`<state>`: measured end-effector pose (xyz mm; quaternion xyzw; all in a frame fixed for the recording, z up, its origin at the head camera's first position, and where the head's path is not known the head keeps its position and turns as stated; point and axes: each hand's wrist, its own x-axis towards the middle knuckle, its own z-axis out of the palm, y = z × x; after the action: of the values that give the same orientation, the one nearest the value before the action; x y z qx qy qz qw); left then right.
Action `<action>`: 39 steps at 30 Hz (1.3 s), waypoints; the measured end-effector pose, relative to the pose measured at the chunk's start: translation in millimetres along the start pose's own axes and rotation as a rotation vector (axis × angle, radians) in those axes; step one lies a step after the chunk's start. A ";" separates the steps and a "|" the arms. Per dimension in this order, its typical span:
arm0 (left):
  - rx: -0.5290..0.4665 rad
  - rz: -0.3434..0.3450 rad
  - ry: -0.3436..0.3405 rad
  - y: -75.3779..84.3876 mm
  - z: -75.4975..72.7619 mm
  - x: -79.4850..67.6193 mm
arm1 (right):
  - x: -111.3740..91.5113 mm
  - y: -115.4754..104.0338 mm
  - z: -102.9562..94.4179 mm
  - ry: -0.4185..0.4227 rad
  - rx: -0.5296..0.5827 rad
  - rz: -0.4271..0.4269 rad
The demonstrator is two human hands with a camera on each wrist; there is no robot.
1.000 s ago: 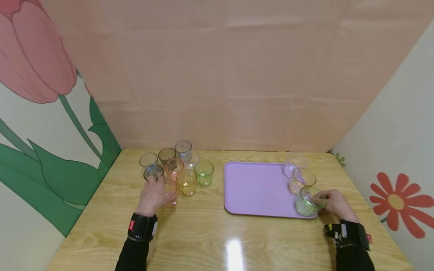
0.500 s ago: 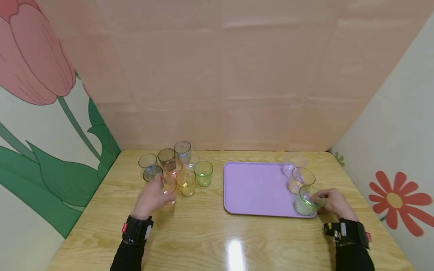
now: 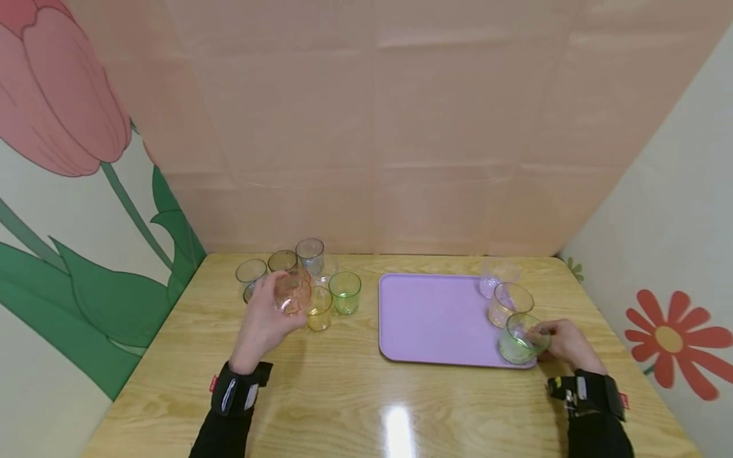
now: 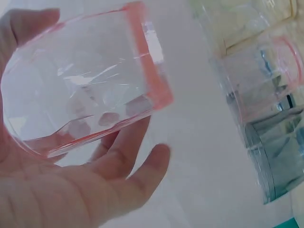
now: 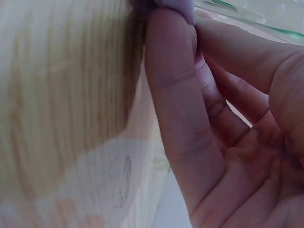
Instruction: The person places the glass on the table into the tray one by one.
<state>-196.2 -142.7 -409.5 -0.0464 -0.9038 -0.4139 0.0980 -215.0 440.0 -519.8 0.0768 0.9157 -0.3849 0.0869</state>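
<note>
My left hand [image 3: 265, 324] grips a pink-tinted drinking glass [image 3: 293, 294], raised in front of the group of glasses. In the left wrist view the glass [image 4: 85, 80] lies tilted between thumb and fingers, its thick pink base [image 4: 149, 61] pointing away from the palm. At the lilac tray [image 3: 435, 318], my right hand [image 3: 564, 343] pinches the near right corner. The right wrist view has the tray's rim [image 5: 178, 5] between thumb and fingertip. Right beside those fingers stands a green glass [image 3: 518, 343] on the tray, with a yellowish glass [image 3: 506, 308] and a clear one [image 3: 497, 280] behind it.
Several tinted glasses crowd the table's left back: a yellow one [image 3: 319, 315], a green one [image 3: 345, 294], a brown one [image 3: 282, 261], a blue-grey one [image 3: 310, 254] and a grey one [image 3: 250, 270]. A draped wall [image 3: 378, 159] rises behind the table [image 3: 321, 401].
My left hand has taken hold of the front pink glass and lifted it from among the others, up and slightly right. The right hand stays at the tray corner.
</note>
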 end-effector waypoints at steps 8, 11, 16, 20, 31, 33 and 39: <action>-0.078 0.025 0.008 8.5 20.9 6.8 | -0.2 -0.4 -0.2 -0.004 -0.007 0.002; -0.119 0.049 0.016 12.2 32.5 9.3 | 0.5 -1.7 -0.8 -0.004 -0.004 0.007; -0.240 0.043 -0.012 19.6 53.4 12.8 | 1.4 -3.5 -1.9 -0.018 0.008 0.039; -0.327 0.067 -0.015 26.8 68.7 17.2 | 1.6 -4.0 -2.8 -0.028 0.016 0.060; -0.512 0.121 -0.136 46.2 106.3 22.0 | 1.7 -5.6 -3.6 -0.021 0.014 0.045; -0.527 0.133 -0.174 49.2 115.2 21.9 | 1.0 -5.4 -3.7 -0.023 0.016 0.048; -0.637 0.119 -0.286 59.5 143.4 23.4 | -0.8 -4.3 -3.0 -0.026 0.020 0.039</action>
<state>-229.1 4.8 -452.0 -0.1848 -0.7297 -0.6578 -0.0250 -215.4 439.1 -514.6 0.0908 0.9089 -0.3932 0.1054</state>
